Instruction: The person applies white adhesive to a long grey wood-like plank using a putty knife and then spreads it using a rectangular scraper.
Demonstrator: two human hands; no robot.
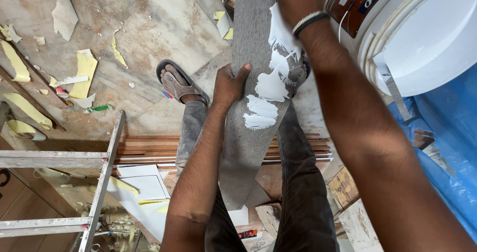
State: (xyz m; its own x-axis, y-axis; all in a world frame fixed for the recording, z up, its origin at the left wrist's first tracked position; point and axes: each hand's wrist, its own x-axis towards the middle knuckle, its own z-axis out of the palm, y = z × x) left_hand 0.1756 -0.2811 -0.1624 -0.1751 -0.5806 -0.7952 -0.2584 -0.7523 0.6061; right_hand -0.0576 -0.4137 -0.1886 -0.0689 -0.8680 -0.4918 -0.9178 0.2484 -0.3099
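Note:
A long grey laminate strip [251, 43] runs down the middle of the view, with patches of white glue [271, 85] smeared on its right half. My left hand [228, 85] grips the strip's left edge, thumb on top. Higher up, my right hand [293, 1] lies on the strip's upper right part over the white glue; what it holds, if anything, is hidden. A white bucket of glue [427, 38] stands open just right of my right arm, with a flat grey scraper [392, 85] leaning on its rim.
My sandalled foot [179, 83] stands on the marble floor [149, 28], littered with yellow and white paper scraps. A metal ladder [102, 182] is at lower left. Thin wood strips [149, 150] lie stacked below. Blue plastic sheeting [447, 133] covers the right side.

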